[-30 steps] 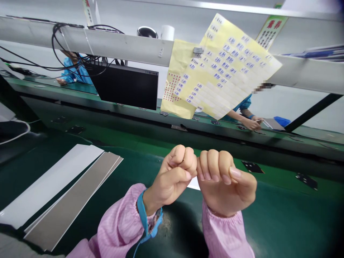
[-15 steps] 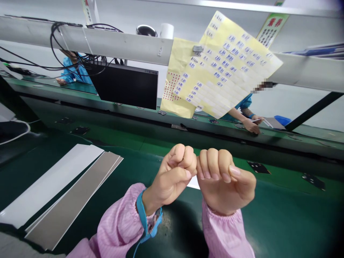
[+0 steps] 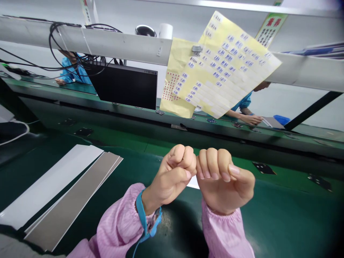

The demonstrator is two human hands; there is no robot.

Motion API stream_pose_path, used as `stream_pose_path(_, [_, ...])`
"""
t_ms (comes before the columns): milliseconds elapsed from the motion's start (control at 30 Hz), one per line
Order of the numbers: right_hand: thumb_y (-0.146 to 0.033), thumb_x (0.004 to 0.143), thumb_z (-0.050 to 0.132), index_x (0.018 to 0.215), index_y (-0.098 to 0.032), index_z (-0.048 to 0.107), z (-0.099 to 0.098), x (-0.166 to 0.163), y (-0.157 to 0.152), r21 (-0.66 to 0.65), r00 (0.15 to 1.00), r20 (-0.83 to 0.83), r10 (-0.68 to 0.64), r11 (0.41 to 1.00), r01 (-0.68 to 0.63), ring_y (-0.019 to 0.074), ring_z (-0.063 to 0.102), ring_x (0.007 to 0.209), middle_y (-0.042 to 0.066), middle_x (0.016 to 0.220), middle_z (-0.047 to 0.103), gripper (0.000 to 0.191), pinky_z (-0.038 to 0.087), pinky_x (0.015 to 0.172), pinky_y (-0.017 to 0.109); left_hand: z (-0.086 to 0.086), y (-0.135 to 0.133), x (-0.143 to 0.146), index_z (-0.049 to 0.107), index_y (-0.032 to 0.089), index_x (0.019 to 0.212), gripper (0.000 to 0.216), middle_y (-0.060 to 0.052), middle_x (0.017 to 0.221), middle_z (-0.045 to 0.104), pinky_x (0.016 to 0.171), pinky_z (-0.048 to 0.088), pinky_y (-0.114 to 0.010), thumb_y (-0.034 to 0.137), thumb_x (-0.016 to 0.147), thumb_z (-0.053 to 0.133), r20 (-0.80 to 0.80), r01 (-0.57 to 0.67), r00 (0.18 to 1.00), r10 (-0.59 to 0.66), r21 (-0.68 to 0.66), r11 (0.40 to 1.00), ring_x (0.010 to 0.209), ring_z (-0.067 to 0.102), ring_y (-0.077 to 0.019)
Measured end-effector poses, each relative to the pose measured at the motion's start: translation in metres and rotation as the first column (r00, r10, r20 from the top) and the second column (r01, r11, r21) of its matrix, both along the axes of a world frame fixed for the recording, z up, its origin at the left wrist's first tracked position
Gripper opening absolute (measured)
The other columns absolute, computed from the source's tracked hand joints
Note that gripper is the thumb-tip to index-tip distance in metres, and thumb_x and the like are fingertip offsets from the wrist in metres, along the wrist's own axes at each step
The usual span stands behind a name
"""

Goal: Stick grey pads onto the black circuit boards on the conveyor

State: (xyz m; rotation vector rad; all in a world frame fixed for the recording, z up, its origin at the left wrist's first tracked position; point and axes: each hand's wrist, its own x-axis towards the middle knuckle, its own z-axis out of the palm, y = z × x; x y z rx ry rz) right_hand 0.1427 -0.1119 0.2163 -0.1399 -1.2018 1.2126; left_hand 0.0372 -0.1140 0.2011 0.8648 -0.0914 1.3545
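Above the dark green worktop (image 3: 290, 222), my left hand (image 3: 172, 175) is closed in a fist, thumb folded across the fingers. A blue wrist strap (image 3: 143, 215) with a cord circles that wrist. My right hand (image 3: 224, 179) is also closed, fingers curled down and thumb pressed against the index finger. The two fists meet at the knuckles, and no object shows in either. Behind them a small part of a white sheet (image 3: 194, 182) shows on the worktop; the hands hide the rest. Long white strips (image 3: 53, 182) and grey-brown strips (image 3: 72, 200) lie to the left.
Beyond the worktop a green conveyor belt (image 3: 145, 147) carries flat black boards (image 3: 264, 168). A dark monitor (image 3: 126, 86) and clipped yellow label sheets (image 3: 225, 68) hang from a grey beam (image 3: 24, 34), near bundled cables (image 3: 56, 43). Co-workers in blue sleeves (image 3: 245, 100) sit across.
Black boards on the near belt have shifted right; those on the far line have shifted left. The co-worker's hands at right have come together. My fists keep their pose.
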Motion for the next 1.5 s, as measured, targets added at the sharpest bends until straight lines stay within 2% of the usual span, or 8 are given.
stream_pose_path(233, [-0.029, 0.079, 0.047, 0.053, -0.02, 0.032, 0.0002, -0.0007, 0.0005, 0.01, 0.999, -0.022, 0.027, 1.0, -0.027, 0.012, 0.034, 0.048, -0.003, 0.05, 0.03, 0.031, 0.032, 0.046, 0.028, 0.0014, -0.0004, 0.0, 0.017, 0.017, 0.061, 0.046, 0.005, 0.058, 0.021, 0.047, 0.024, -0.022, 0.007, 0.061, 0.062, -0.053, -0.06, 0.997, 0.058, -0.045, 0.997, 0.051, 0.023, -0.0076])
stream_pose_path(533, [-0.029, 0.078, 0.048, 0.052, -0.02, 0.031, 0.0004, -0.0005, 0.0008, 0.0, 1.0, -0.014, 0.025, 1.0, -0.025, 0.012, 0.034, 0.047, -0.003, 0.049, 0.028, 0.032, 0.032, 0.045, 0.027, -0.0013, 0.0006, -0.0006, 0.019, 0.017, 0.061, 0.041, 0.005, 0.06, 0.023, 0.05, 0.024, -0.023, 0.004, 0.063, 0.058, -0.014, -0.02, 1.0, 0.02, -0.007, 1.0, 0.053, 0.026, -0.0079])
stream_pose_path(833, [-0.032, 0.079, 0.049, 0.052, -0.02, 0.03, -0.0016, 0.0005, 0.0012, -0.006, 1.0, 0.003, 0.001, 1.0, -0.001, 0.0123, 0.034, 0.047, -0.003, 0.049, 0.026, 0.035, 0.033, 0.045, 0.027, 0.0021, -0.0002, -0.0003, 0.018, 0.017, 0.06, 0.045, 0.005, 0.058, 0.022, 0.046, 0.021, -0.023, 0.008, 0.06, 0.061, -0.071, -0.065, 0.996, 0.061, -0.048, 0.997, 0.051, 0.023, -0.0078])
stream_pose_path(1300, [-0.028, 0.078, 0.045, 0.053, -0.02, 0.031, -0.0013, 0.0001, 0.0019, -0.001, 0.999, -0.021, 0.04, 0.999, -0.04, 0.012, 0.033, 0.048, -0.003, 0.05, 0.027, 0.03, 0.032, 0.046, 0.027, 0.0004, 0.0006, -0.0019, 0.018, 0.017, 0.062, 0.044, 0.005, 0.06, 0.023, 0.048, 0.023, -0.023, 0.007, 0.061, 0.061, -0.049, -0.041, 0.998, 0.039, -0.033, 0.999, 0.053, 0.027, -0.0076])
stream_pose_path(1500, [-0.026, 0.077, 0.045, 0.054, -0.02, 0.031, -0.0008, -0.0002, 0.0013, 0.001, 0.999, -0.025, 0.043, 0.999, -0.043, 0.0114, 0.034, 0.048, -0.003, 0.05, 0.027, 0.028, 0.031, 0.046, 0.027, -0.0017, 0.0016, -0.0014, 0.019, 0.017, 0.062, 0.04, 0.005, 0.061, 0.022, 0.05, 0.023, -0.024, 0.002, 0.064, 0.056, 0.003, 0.004, 1.0, -0.004, 0.015, 1.0, 0.054, 0.025, -0.0083])
